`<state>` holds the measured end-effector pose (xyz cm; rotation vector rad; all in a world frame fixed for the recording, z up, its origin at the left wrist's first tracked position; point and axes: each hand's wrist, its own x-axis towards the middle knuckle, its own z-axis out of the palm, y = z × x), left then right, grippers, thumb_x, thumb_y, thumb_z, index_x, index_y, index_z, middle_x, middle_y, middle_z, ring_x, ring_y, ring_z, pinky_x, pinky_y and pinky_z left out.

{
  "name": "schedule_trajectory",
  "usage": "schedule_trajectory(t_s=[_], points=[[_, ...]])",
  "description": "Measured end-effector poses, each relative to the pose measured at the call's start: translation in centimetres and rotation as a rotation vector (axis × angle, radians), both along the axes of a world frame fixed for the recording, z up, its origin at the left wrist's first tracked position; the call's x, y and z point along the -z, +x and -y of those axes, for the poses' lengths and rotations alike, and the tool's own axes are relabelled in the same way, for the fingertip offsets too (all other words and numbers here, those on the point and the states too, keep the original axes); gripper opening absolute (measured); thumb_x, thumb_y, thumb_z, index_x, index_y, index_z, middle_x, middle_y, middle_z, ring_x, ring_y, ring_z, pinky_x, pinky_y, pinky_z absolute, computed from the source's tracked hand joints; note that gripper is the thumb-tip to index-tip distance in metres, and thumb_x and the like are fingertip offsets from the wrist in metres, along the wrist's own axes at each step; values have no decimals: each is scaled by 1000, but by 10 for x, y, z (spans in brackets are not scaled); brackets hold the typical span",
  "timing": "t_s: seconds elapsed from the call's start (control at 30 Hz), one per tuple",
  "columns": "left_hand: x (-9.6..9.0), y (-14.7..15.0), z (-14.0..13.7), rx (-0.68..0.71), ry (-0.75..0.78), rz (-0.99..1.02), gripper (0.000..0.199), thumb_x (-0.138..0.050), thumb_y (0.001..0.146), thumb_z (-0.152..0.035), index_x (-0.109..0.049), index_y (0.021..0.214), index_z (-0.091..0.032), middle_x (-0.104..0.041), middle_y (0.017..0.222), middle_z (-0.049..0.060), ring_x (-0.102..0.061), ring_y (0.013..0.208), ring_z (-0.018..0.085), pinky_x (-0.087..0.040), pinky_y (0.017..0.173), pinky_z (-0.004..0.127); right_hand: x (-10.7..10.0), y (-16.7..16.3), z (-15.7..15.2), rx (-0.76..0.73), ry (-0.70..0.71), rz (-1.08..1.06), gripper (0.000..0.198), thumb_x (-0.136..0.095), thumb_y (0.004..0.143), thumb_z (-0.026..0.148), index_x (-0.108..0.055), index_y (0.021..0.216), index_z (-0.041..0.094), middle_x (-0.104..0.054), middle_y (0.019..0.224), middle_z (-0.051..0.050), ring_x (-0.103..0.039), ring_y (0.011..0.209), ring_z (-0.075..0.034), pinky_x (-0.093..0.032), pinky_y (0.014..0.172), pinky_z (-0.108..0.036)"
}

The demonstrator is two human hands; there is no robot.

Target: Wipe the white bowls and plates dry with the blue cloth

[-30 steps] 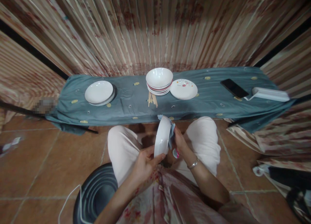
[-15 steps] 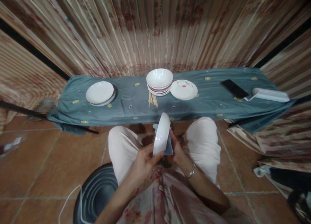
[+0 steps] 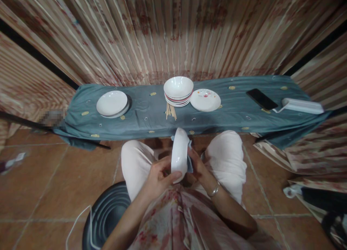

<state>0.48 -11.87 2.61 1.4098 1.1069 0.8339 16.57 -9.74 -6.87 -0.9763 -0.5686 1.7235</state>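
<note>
Head view: bowl before cloth-draped table, curtain

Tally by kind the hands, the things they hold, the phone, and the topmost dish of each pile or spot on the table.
Hands: 2 (left hand, right hand)
Held bowl: 1
Held rag: 1
Phone: 1
Topmost dishes: 3 (left dish, middle bowl, flowered plate)
Total: 8

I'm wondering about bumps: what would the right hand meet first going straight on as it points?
The right hand would likely meet the blue cloth first, then the white bowl; depth there is unclear.
</note>
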Motion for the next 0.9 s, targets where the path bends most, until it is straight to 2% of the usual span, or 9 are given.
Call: schedule_trajectory(t_s=[0.07, 0.13, 0.23, 0.37, 0.47, 0.57, 0.73, 0.9], points=[[0, -1, -2, -62, -47, 98, 43, -70, 74, -49, -74, 96, -13, -73, 88, 7, -63, 75, 20, -48, 67, 27, 4, -4, -2, 10, -60, -31, 49, -75, 70, 54, -68, 109, 25, -76, 97, -2, -68, 99, -25, -56, 84, -36], [1, -1, -3, -124, -106, 154, 47, -73, 70, -52, -73, 95, -12, -72, 82, 6, -61, 69, 18, -47, 62, 26, 8, -4, -3, 23, -95, -48, 50, -79, 67, 49, -67, 110, 26, -75, 100, -1, -69, 98, -24, -56, 84, -35], [4, -1, -3, -193, -185, 140, 44, -77, 66, -51, -71, 82, -11, -68, 70, 3, -56, 61, 15, -45, 56, 24, 10, 0, -2, 36, -54, 6, 52, -81, 67, 44, -65, 113, 28, -73, 108, 1, -67, 102, -22, -55, 88, -33], [7, -1, -1, -235, -286, 161, 43, -80, 63, -48, -71, 82, -12, -69, 71, 4, -57, 59, 15, -47, 55, 25, 12, 9, -4, 38, 17, 147, 58, -78, 70, 45, -62, 123, 29, -69, 121, 0, -63, 111, -22, -51, 97, -34], [6, 2, 1, -215, -317, 180, 40, -81, 62, -45, -71, 83, -12, -70, 71, 4, -57, 59, 15, -47, 55, 24, 15, 15, -9, 83, 70, 269, 56, -73, 75, 50, -62, 126, 30, -62, 134, 1, -53, 128, -23, -39, 112, -38], [4, 4, 2, -175, -298, 172, 33, -80, 64, -41, -70, 75, -12, -68, 67, 3, -55, 58, 13, -46, 55, 23, 16, 20, -14, 136, 140, 371, 53, -64, 81, 56, -63, 126, 30, -55, 143, 1, -42, 139, -22, -23, 121, -42], [4, 4, 3, -130, -253, 141, 25, -75, 69, -37, -70, 71, -12, -65, 67, 2, -53, 60, 13, -44, 57, 22, -1, 25, -20, 85, 326, 508, 55, -53, 88, 59, -57, 135, 31, -47, 150, 2, -33, 145, -20, -18, 123, -39], [8, 3, 4, -98, -199, 73, 22, -71, 72, -34, -70, 73, -12, -63, 69, 2, -52, 63, 14, -43, 58, 23, -24, 26, -15, 46, 390, 587, 56, -46, 94, 52, -45, 145, 28, -42, 153, 0, -30, 146, -19, -14, 124, -39]])
